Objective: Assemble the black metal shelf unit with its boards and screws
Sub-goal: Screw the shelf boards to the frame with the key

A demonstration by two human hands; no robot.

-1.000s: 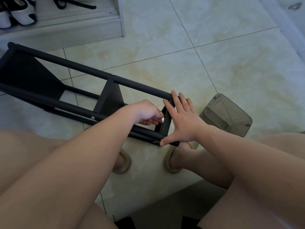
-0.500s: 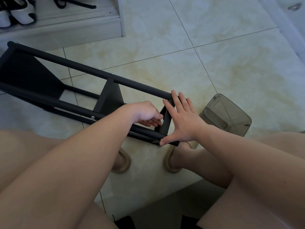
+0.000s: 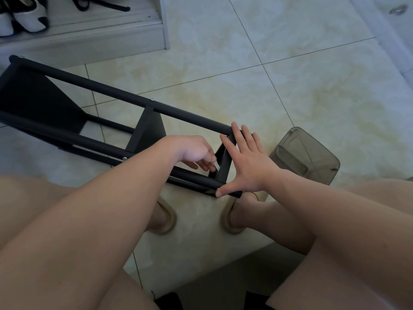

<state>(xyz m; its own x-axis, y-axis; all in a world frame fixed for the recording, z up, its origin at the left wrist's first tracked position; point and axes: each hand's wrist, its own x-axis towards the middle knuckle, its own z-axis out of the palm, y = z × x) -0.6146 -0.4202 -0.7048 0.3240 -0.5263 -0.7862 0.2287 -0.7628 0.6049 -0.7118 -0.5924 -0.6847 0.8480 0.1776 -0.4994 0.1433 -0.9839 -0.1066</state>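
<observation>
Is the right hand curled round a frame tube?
No, the right hand presses flat, fingers spread, against the black shelf frame.

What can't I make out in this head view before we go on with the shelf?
- Whatever the left hand has in its curled fingers, if anything: head view, too small and hidden by those fingers.
- Near end board: mostly covered by the right hand.
- Far end of the shelf frame: cut off by the left edge.
- Contents of the translucent container: its walls are too murky.
</observation>
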